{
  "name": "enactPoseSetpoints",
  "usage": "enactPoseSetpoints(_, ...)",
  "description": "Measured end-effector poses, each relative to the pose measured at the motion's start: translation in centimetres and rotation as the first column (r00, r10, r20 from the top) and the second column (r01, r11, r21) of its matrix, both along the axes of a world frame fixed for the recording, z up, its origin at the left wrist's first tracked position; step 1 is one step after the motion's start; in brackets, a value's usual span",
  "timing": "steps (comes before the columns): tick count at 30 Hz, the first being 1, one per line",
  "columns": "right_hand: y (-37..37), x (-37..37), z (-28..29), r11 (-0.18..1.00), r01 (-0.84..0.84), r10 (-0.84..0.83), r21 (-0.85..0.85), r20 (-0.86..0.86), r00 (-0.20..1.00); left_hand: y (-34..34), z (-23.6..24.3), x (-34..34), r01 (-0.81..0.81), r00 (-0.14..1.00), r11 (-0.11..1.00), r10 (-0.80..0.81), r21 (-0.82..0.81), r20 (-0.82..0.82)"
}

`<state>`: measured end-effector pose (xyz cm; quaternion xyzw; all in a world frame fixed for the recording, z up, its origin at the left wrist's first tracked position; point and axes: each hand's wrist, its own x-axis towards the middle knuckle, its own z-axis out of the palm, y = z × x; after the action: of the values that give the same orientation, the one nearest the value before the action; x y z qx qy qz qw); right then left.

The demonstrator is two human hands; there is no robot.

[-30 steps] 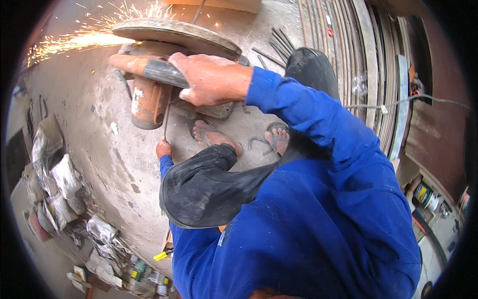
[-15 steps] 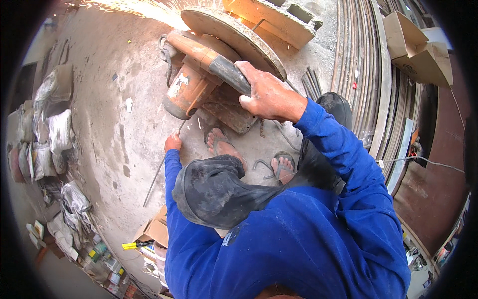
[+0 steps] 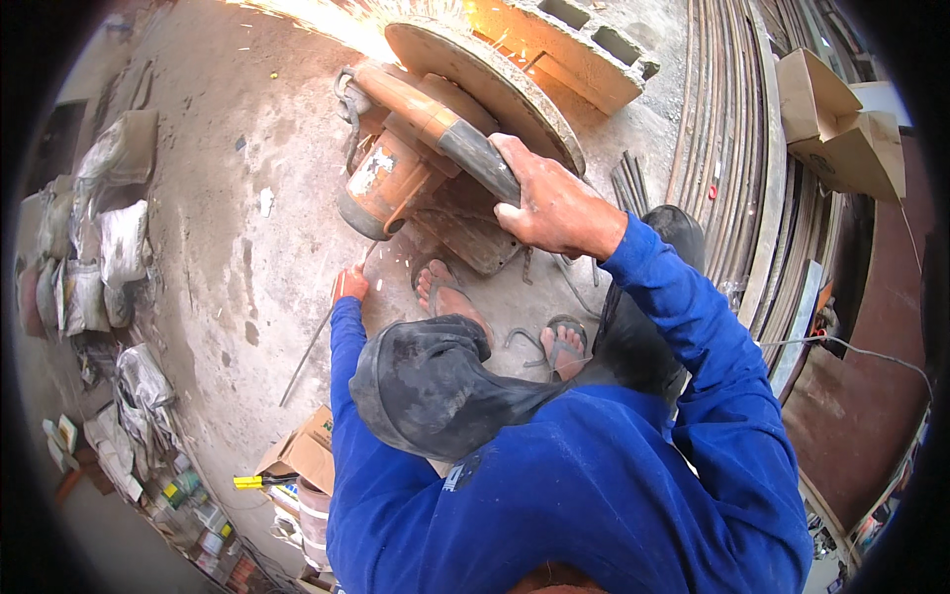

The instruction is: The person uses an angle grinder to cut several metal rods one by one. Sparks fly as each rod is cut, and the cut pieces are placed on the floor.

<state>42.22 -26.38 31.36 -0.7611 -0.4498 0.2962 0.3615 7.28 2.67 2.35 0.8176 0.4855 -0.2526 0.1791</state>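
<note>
My right hand [image 3: 564, 198] is closed round the black grip [image 3: 477, 156] of an orange cut-off saw [image 3: 376, 183], from above. A round, dusty guard [image 3: 485, 84] covers the saw's disc, and bright sparks [image 3: 341, 28] spray off toward the far left. Low beside the saw's base, my left hand [image 3: 349, 284] grips a thin metal rod [image 3: 305, 358], whose free end trails back toward me over the floor. Where the rod meets the disc is hidden behind the motor and guard.
A hollow concrete block [image 3: 604, 61] lies beyond the saw, lit orange. Long metal bars [image 3: 717, 148] and an open cardboard box [image 3: 836, 134] are at right. Short rods [image 3: 629, 183] and a bent rod [image 3: 526, 339] lie near my sandalled feet. Sacks [image 3: 124, 247] line the left.
The view has shifted slightly, so the saw and both hands appear a little farther right. The sparks continue, and both hands keep their holds.
</note>
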Motion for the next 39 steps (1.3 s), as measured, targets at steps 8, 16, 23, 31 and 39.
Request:
enactPoseSetpoints(8,-0.2,0.1,-0.3,1.0,-0.013,0.013,-0.007,-0.032,0.999,0.1,-0.5,-0.2,-0.034,0.999,0.999,0.034,0.033,0.003)
enactPoseSetpoints(16,-0.1,-0.1,0.0,1.0,-0.002,0.003,0.021,-0.047,0.999,-0.3,-0.3,-0.4,-0.014,0.997,0.998,0.009,0.063,0.078)
enactPoseSetpoints(23,-0.2,0.1,0.3,1.0,-0.01,0.009,-0.015,-0.11,0.994,-0.1,-0.4,-0.3,-0.024,1.0,0.999,0.024,0.028,0.002)
enactPoseSetpoints(31,-0.3,0.0,-0.4,1.0,0.008,-0.009,-0.004,-0.062,0.998,0.2,-1.2,-0.8,0.039,0.995,0.998,-0.043,0.044,0.092)
enactPoseSetpoints(39,-0.7,-0.2,-1.2,1.0,0.018,-0.017,0.009,-0.071,0.997,0.4,-1.5,-0.8,0.054,0.998,0.998,-0.054,0.012,0.021)
